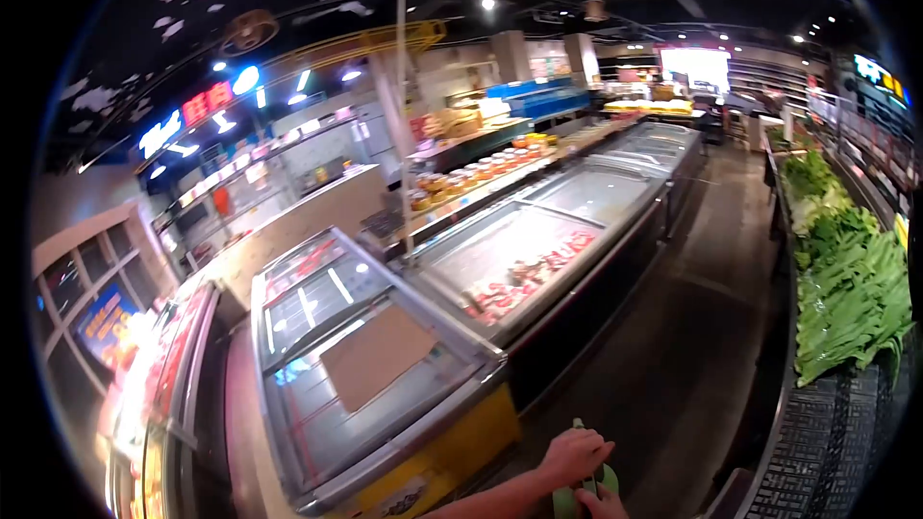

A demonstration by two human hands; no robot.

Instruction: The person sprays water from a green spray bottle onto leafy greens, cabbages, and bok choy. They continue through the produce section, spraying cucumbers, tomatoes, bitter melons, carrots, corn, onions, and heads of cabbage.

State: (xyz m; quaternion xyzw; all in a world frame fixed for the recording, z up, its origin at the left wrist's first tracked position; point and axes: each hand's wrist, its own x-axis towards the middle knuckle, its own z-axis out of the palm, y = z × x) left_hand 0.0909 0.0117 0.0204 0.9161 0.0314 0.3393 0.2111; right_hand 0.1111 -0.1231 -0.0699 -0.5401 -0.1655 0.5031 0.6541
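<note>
Near the bottom edge, my left hand (573,454) is closed in a fist around a pale green, leaf-like thing (565,503). A small green tip pokes out above the knuckles. My right hand (603,502) sits just below and to the right, its thumb raised and its fingers pressed against the same green thing. The frame edge cuts off part of that hand. Too little of the green thing shows to tell its exact kind.
A chest freezer (461,402) with brown cardboard (378,356) on its lid stands to the left. Beyond it is a long freezer (538,255) holding packaged food. Leafy green vegetables (851,284) lie on a rack (817,447) at the right. An aisle floor (663,346) runs between.
</note>
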